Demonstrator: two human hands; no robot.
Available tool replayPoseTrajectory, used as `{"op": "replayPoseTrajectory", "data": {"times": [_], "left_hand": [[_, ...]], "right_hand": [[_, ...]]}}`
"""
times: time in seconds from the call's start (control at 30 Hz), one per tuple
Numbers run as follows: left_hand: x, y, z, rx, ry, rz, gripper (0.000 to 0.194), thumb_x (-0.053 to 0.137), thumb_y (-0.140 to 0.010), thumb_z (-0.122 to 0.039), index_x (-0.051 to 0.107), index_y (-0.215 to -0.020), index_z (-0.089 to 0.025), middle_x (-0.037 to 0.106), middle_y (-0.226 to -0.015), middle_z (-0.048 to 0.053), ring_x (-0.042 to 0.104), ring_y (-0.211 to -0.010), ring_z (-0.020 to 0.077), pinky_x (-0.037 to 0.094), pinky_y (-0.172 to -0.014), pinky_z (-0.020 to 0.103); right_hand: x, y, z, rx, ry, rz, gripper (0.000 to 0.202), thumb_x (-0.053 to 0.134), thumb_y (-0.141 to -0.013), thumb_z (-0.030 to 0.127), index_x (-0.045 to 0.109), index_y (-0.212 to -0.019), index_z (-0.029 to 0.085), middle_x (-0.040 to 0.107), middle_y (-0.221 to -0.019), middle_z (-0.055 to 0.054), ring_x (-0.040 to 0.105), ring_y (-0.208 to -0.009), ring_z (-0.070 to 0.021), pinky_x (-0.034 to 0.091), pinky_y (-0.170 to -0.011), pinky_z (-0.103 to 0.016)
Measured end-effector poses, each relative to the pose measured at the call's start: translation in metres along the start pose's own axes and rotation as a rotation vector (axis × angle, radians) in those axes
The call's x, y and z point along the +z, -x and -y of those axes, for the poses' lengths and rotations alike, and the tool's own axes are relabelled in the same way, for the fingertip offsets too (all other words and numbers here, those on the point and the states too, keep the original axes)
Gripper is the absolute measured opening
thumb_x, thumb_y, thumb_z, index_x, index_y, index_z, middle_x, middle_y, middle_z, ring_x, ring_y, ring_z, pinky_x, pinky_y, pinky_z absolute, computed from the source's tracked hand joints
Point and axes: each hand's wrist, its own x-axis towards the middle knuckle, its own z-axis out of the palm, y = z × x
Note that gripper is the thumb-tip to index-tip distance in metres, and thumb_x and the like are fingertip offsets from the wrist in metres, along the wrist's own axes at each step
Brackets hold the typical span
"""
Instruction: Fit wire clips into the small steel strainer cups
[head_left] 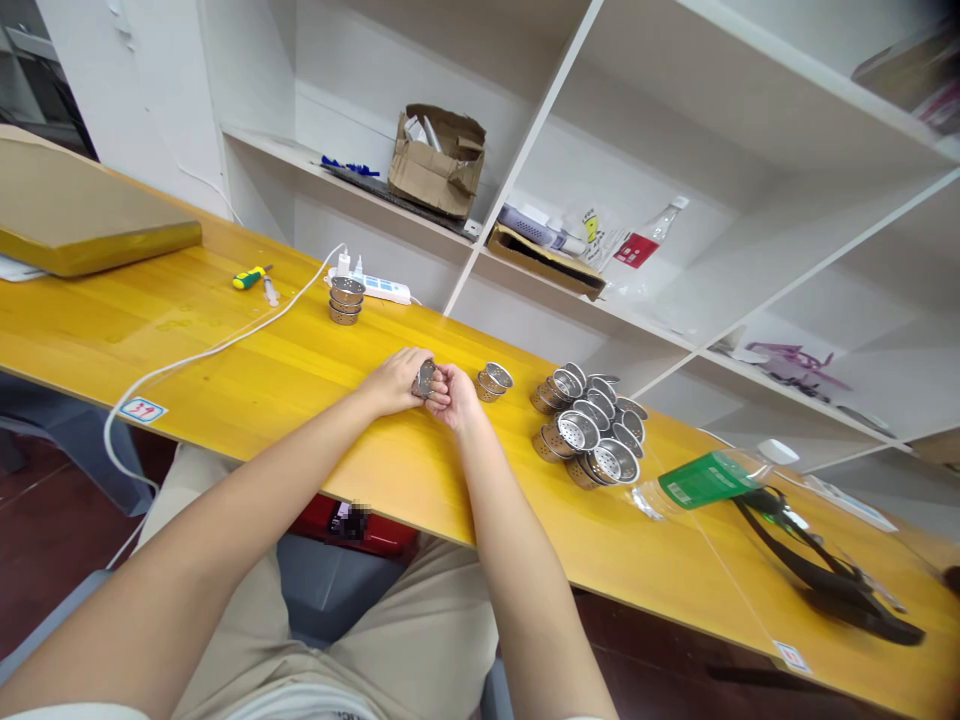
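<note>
Between my two hands, just above the yellow tabletop, is a small perforated metal strainer basket (424, 378). My left hand (395, 382) wraps it from the left. From the other side, the curled fingers of my right hand (453, 395) press against it, and they hide part of its wall. To the right of my hands stands a short stack of strainer baskets (493, 380). Farther right is a crowded group of strainer baskets (596, 425), several of them stacked. Another stack of strainer baskets (346, 300) stands to the left, near the back of the table.
A white power strip (382, 288) lies behind the left stack, its cable (217, 347) crossing the tabletop. A green-and-yellow screwdriver (251, 278) and a large flat box (97, 225) lie left. On the right are a green-labelled bottle (709, 478) and a black strap (817, 570). Shelves stand behind.
</note>
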Motion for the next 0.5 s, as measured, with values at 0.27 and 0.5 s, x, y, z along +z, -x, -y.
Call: {"op": "replayPoseTrajectory", "data": {"times": [0.27,0.5], "left_hand": [[0.002,-0.002,0.003,-0.027,-0.025,-0.072,0.059,0.078,-0.076,-0.027,0.051,-0.128,-0.017,0.064,-0.120,0.012,0.062,-0.112,0.0303,0.051,-0.101,0.043],[0.002,-0.001,0.006,-0.092,-0.004,-0.152,0.071,0.080,-0.073,-0.028,0.047,-0.136,-0.019,0.063,-0.131,0.013,0.062,-0.123,0.0311,0.049,-0.109,0.046]], "right_hand": [[0.001,-0.006,-0.011,-0.353,0.333,-0.182,0.027,0.056,-0.089,0.035,0.044,-0.067,0.023,0.038,-0.050,0.009,0.026,-0.039,-0.0072,0.019,-0.038,-0.021],[-0.016,-0.020,-0.014,-0.722,0.880,-0.495,0.023,0.073,-0.071,0.039,0.057,-0.078,0.023,0.062,-0.065,0.004,0.058,-0.065,-0.0155,0.044,-0.064,-0.026]]}}
